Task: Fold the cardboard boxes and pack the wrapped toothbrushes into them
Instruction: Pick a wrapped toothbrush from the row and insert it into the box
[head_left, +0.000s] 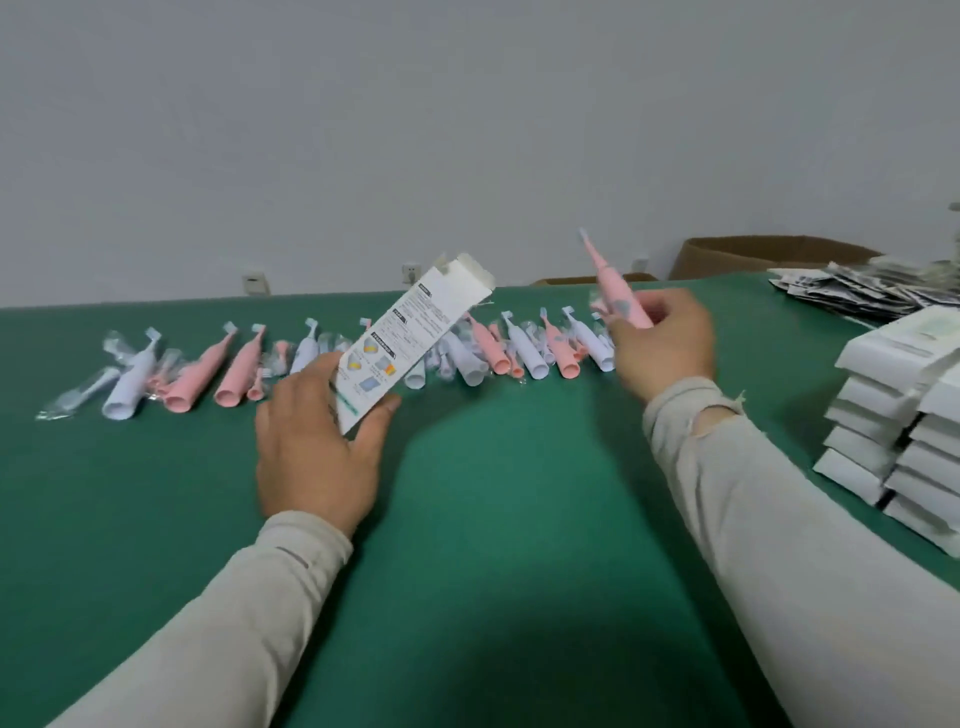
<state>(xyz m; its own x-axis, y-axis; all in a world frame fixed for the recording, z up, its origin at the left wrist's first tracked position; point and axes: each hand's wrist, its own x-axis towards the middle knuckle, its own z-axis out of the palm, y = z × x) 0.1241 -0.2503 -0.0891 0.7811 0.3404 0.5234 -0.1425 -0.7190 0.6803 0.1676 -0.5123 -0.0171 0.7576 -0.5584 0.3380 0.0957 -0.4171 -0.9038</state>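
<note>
Our left hand (317, 441) grips a white box (410, 340) with its top flap open; our right hand (662, 345) closes around a pink toothbrush (613, 291) above the green surface (493, 493).

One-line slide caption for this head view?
Left hand holds an open box, right hand a pink toothbrush, above the green table.

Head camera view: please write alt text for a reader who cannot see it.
A person's left hand holds an open white box while the right hand holds a pink toothbrush upright. Behind them, wrapped pink and white toothbrushes line a green table; folded white boxes are stacked at right.
</note>
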